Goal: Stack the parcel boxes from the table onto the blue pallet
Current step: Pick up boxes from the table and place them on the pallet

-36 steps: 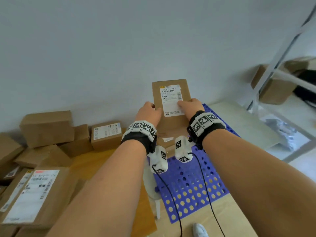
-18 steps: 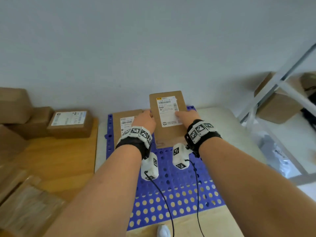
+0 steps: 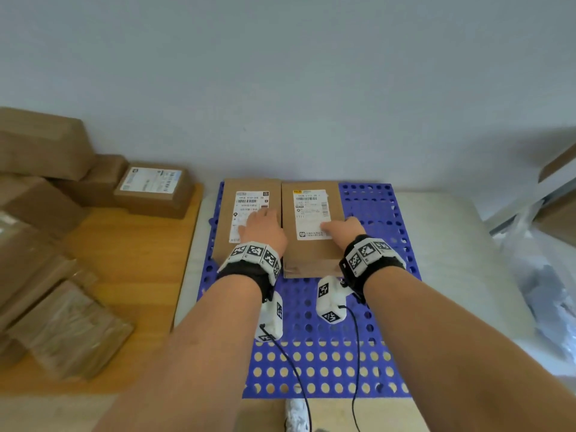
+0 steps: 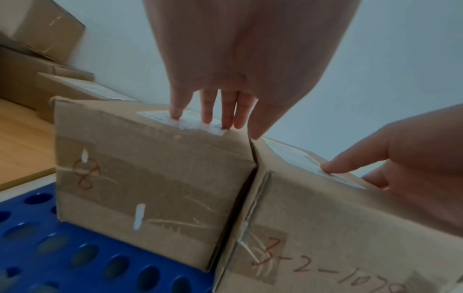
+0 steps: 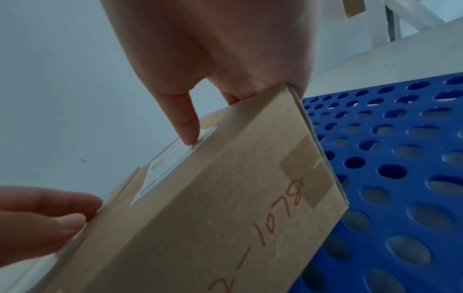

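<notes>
Two brown parcel boxes stand side by side, touching, at the far end of the blue perforated pallet [image 3: 311,322]. The left box [image 3: 246,198] has the straight fingers of my left hand [image 3: 263,227] resting on its label, and the thumb lies at the seam between the boxes. My right hand [image 3: 343,227] holds the right box [image 3: 311,207], thumb on its top label and fingers curled over its right edge. In the left wrist view the left box [image 4: 150,178] sits flat on the pallet. In the right wrist view the right box [image 5: 225,198] shows red handwriting.
A wooden table [image 3: 140,260] at the left carries several more brown boxes, one labelled [image 3: 152,188]. A wall runs close behind the pallet. The pallet lies on a pale surface [image 3: 452,260]. A white shelf frame [image 3: 558,179] and a plastic bag [image 3: 545,291] are at the right.
The box held up in both hands came down onto the pallet beside the other box. My left hand shifted off it onto the left box.
</notes>
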A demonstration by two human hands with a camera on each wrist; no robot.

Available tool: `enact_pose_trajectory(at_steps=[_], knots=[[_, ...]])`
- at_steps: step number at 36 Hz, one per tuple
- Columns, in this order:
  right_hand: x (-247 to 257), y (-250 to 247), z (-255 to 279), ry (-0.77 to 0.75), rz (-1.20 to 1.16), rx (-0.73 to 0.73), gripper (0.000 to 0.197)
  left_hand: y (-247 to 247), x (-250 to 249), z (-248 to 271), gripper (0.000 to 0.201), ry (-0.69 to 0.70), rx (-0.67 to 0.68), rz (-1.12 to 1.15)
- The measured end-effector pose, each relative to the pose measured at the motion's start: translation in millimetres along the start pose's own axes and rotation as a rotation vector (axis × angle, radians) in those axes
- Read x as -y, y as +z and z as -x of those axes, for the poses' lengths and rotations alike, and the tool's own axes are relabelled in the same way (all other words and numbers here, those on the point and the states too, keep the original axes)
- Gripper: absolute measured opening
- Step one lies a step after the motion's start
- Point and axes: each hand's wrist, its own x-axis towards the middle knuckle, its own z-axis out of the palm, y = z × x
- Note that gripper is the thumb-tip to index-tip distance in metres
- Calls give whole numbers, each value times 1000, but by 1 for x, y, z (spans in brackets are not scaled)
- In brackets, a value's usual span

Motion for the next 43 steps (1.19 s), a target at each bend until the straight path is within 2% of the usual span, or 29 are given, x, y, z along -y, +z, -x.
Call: enact_pose_trajectory(at_steps=[6,18,22,27,32,36,43], knots=[[-4,5,-14,-13,29,-9,57,3,6,-2,58,48,37,-1],[3,12,-18,-45,68,-20,53,2,4,1,61,49,32,-11],[8,13,-10,-110,228,-125,58,1,4,3,60,55,23,-33],[15,17,6,-269,443,-237,62,-11,15,11,53,68,-37,25],[29,32,35,-360,520,-211,58,-35,41,26,49,12,-93,17],[41,55,64,-430,547,-162,55,-53,72,46,37,5,-162,8],[64,124,128,-549,560,-71,54,-88,154,94,43,-79,-232,2]])
